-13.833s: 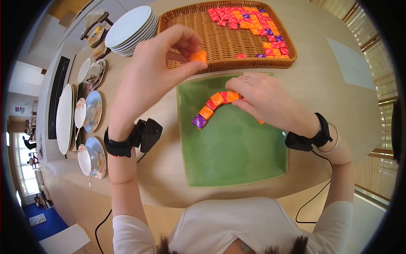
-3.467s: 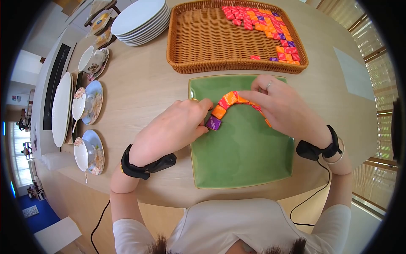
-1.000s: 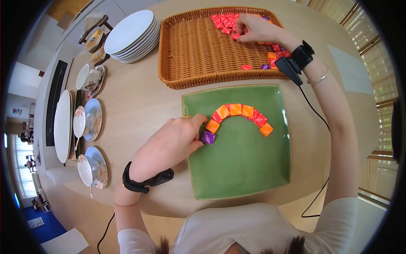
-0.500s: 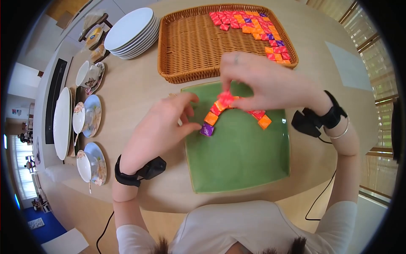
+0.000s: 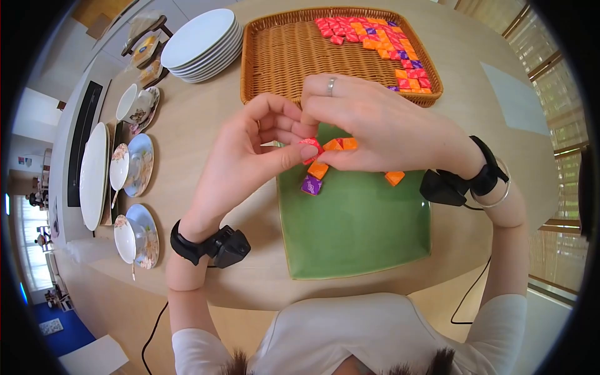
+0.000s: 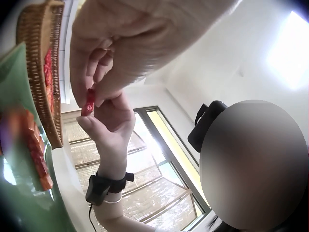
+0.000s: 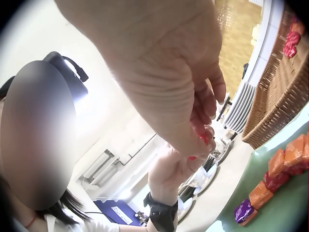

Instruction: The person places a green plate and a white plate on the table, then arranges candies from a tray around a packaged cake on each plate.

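Note:
In the head view, my left hand (image 5: 240,150) and right hand (image 5: 384,125) meet above the far left part of the green square plate (image 5: 356,231). Both pinch one small red wrapped candy (image 5: 310,149) with thumb and fingers. The left wrist view has this red candy (image 6: 88,104) upright between the fingertips of both hands. Below them, an arch of wrapped candies lies on the plate, from a purple candy (image 5: 311,185) at the left end to an orange candy (image 5: 394,178) at the right. My right hand hides much of the arch in the head view.
Behind the plate stands a wicker basket (image 5: 281,59) with many red, orange and purple candies along its right side. A stack of white plates (image 5: 200,44) is left of it. Cups on saucers (image 5: 147,231) line the table's left side, beside a white oval dish (image 5: 94,178).
My right hand has brought a red candy from the basket to above the plate. My left hand has left the purple end of the arch, risen, and taken hold of the red candy too.

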### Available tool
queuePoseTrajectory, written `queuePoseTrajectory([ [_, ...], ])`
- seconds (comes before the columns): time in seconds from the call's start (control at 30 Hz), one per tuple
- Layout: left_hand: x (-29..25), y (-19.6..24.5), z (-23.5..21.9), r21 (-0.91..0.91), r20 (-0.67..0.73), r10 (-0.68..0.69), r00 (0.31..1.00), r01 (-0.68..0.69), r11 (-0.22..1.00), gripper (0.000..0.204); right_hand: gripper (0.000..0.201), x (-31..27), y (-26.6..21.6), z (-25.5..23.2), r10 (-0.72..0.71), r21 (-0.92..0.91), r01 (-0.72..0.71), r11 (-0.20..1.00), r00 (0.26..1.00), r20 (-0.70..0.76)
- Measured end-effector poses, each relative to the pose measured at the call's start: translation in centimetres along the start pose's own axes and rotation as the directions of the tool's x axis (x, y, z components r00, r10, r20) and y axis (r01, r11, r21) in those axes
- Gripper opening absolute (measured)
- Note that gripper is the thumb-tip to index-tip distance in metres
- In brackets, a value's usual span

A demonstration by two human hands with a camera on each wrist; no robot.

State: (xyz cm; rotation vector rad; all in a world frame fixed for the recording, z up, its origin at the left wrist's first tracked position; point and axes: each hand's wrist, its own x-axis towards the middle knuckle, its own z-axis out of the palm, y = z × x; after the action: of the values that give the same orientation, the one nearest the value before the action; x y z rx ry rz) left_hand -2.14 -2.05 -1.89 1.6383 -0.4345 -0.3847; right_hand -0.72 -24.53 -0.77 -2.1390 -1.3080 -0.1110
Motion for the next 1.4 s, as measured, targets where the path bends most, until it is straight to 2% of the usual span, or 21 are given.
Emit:
queuePoseTrajectory([
  [0.1,0.2,0.1,0.0,0.047,0.058,-0.03,0.998,0.027,0.999,0.033,0.021,-0.5,0.2,0.3,0.014,-0.034,-0.014,0.999,1.0,-0.012],
  [0.17,0.4,-0.2,-0.2,0.003,0.121,-0.094,0.988,0.095,0.996,0.046,0.021,-0.8,0.2,0.5,0.015,-0.037,-0.016,0.999,0.999,-0.028],
  [0.27,0.6,-0.9,-0.2,-0.008,0.166,-0.079,0.983,0.082,0.997,0.049,0.026,-1.1,0.3,0.4,0.062,-0.039,-0.061,0.997,0.997,0.034],
  [0.47,0.6,-1.3,-0.1,-0.035,0.2,-0.096,0.975,0.105,0.994,0.051,0.023,-1.7,-0.1,0.4,0.102,0.036,-0.105,0.994,0.993,0.067],
  [0.6,0.7,-1.4,-0.1,0.067,0.197,-0.08,0.977,0.068,0.995,0.048,0.021,-2.8,0.0,0.2,0.164,0.095,-0.167,0.981,0.986,0.037],
  [0.67,0.8,-2.0,-0.3,0.178,0.198,-0.049,0.979,0.013,0.984,0.039,0.021,-3.4,0.3,0.1,0.17,0.066,-0.166,0.984,0.984,-0.053],
  [0.8,1.1,-2.1,0.0,0.25,0.178,-0.123,0.976,0.076,0.965,0.03,0.021,-4.7,0.0,-0.4,0.224,0.044,-0.22,0.975,0.965,-0.135],
  [0.87,1.3,-2.9,0.0,0.267,0.201,-0.051,0.978,-0.004,0.964,0.028,0.023,-5.3,-0.1,-0.8,0.267,0.084,-0.256,0.963,0.948,-0.174],
  [0.97,1.5,-3.1,0.3,0.274,0.166,-0.127,0.978,0.078,0.959,0.027,0.022,-6.2,0.0,-1.2,0.293,0.08,-0.283,0.956,0.939,-0.181],
  [1.2,1.4,-3.7,1.4,0.308,0.079,-0.1,0.992,0.071,0.949,0.025,0.021,-7.8,0.2,-1.4,0.329,0.094,-0.315,0.944,0.916,-0.229],
  [1.4,1.1,-3.4,1.8,0.496,0.074,-0.09,0.993,0.042,0.867,0.03,0.026,-8.5,0.2,-1.2,0.356,0.099,-0.342,0.934,0.906,-0.23],
])
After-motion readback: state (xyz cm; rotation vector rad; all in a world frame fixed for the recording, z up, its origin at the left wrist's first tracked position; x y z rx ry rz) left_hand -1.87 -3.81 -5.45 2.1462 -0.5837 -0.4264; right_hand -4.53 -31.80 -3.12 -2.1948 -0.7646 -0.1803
